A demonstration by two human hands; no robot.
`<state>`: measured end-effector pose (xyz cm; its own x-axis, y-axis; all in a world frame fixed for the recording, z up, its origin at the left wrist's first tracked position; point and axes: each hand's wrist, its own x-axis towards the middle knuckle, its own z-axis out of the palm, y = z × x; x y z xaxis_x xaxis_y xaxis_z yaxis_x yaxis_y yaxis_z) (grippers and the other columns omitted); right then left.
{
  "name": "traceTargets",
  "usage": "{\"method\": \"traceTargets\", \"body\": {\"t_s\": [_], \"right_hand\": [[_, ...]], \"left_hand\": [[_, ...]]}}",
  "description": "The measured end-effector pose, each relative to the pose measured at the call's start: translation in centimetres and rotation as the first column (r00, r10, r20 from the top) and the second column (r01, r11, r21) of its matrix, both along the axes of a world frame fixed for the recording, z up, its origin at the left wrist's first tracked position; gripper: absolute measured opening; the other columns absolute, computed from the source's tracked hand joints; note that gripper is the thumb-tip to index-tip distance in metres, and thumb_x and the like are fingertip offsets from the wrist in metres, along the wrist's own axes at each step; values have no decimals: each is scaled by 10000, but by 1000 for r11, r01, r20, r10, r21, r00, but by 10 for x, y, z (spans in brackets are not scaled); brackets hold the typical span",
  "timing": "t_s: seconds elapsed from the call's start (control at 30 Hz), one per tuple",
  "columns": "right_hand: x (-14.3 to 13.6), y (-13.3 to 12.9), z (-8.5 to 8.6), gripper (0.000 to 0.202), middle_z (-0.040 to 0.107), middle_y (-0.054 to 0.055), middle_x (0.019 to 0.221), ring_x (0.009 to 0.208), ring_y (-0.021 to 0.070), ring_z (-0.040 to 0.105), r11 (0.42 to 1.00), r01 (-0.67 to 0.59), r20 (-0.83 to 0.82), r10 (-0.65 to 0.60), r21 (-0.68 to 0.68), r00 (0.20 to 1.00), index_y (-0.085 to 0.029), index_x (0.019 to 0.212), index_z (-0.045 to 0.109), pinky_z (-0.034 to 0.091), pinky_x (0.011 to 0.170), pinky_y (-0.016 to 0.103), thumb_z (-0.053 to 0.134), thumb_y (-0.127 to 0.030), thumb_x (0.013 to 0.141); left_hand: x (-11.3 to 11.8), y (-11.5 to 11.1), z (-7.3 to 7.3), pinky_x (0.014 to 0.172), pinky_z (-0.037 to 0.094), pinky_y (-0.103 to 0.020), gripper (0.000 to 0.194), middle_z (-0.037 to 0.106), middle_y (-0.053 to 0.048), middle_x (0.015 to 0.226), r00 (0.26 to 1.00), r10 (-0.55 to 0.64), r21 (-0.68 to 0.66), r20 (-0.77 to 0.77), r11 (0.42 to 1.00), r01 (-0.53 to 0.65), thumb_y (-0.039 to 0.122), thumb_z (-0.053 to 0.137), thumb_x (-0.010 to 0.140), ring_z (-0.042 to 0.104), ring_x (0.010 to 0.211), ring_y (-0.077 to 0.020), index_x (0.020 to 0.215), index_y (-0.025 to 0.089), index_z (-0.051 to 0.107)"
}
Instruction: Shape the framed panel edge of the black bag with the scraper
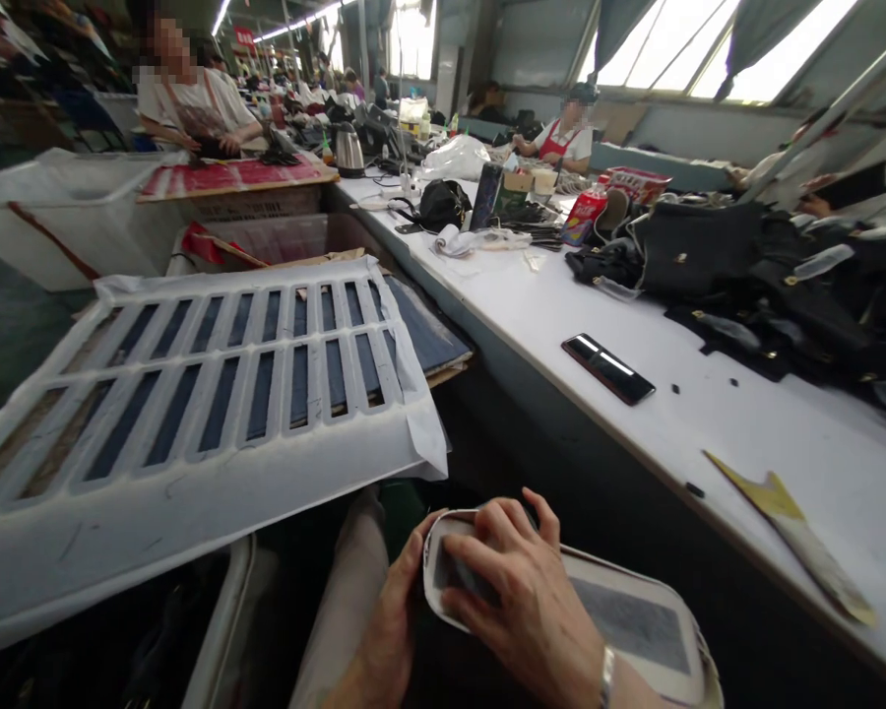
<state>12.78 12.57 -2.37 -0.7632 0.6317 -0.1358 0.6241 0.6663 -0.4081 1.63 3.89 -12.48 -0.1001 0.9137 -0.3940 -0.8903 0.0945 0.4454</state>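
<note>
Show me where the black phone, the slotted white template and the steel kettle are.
black phone (608, 368), head view, middle of its glossy screen.
slotted white template (192, 463), head view, plain border below the slots.
steel kettle (349, 151), head view, middle of its shiny body.

No legible text — red packet (585, 215) print too blurred.

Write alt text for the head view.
Both hands, left hand and right hand, press a white-edged grey panel on the lap. A white slotted template lies left; a phone and black bags sit on the white table right.
</note>
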Motion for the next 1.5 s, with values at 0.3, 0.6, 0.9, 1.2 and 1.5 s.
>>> {"method": "traceTargets", "body": {"t_s": [0.3,0.6,0.9,1.2,1.5], "right_hand": [[-6,6,-11,157,609,-28,920,979,202,526,992,-53,-64,61,117,996,-308,872,623,59,1120,492,741,-367,785],[0,3,-17,222,584,-20,947,1028,219,502,996,-16,-131,27,90,991,-310,902,612,74,1115,535,769,-352,750],[2,2,-21,257,577,-15,972,1049,223,488,997,8,-142,3,74,990,-308,928,606,62,1119,533,780,-363,747],[2,3,-21,269,590,-17,1039,1107,223,469,999,22,-132,-18,29,991,-308,963,603,-41,1132,497,767,-386,764],[12,-5,-28,290,603,-34,1129,1255,253,385,989,120,-182,-103,84,978,-375,1055,593,-180,1114,499,711,-492,817]], "left_hand": [[-3,-1,-5,1177,310,-347,385,653,-14,1322,999,15,-121,-33,993,-18,499,617,866,427,1386,-271,1131,241,725],[-18,4,8,1150,333,-406,282,708,-46,1217,994,-100,-87,-45,992,96,422,678,833,492,1322,-299,997,206,755],[-24,-1,-1,1205,225,-380,404,602,-27,1388,988,-148,-53,-54,988,145,399,599,901,344,1433,-263,1266,233,646],[-41,-3,-2,1213,159,-391,373,587,-27,1390,945,-293,-63,-148,956,287,379,479,980,380,1400,-232,1311,253,597],[-31,-3,-6,1214,178,-443,389,631,-48,1323,955,-260,-37,-145,966,257,465,527,941,431,1360,-278,1216,225,662]]}}
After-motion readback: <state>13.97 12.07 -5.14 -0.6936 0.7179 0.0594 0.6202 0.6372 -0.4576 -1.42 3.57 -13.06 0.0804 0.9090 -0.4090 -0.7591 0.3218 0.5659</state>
